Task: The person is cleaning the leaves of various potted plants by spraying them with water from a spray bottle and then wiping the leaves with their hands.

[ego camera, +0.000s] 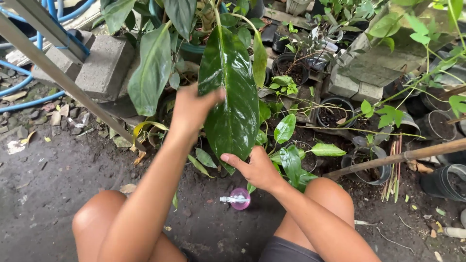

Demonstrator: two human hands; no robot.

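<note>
A big glossy dark green leaf (pixel 232 92) hangs down from a plant in the middle of the view. My left hand (pixel 193 106) is behind its left edge, fingers against the leaf's back, supporting it. My right hand (pixel 256 168) pinches the leaf's lower tip with thumb and fingers. The leaf surface looks wet and shiny. On the ground between my knees lies a small pink spray bottle (pixel 239 199) with a white nozzle.
Several black pots (pixel 334 112) with soil and small plants stand to the right. Grey concrete blocks (pixel 104 65) and blue hoses (pixel 29 99) lie at left. A metal bar (pixel 58 77) runs diagonally at left, and a bamboo stick (pixel 403 156) at right. Dark wet ground lies below.
</note>
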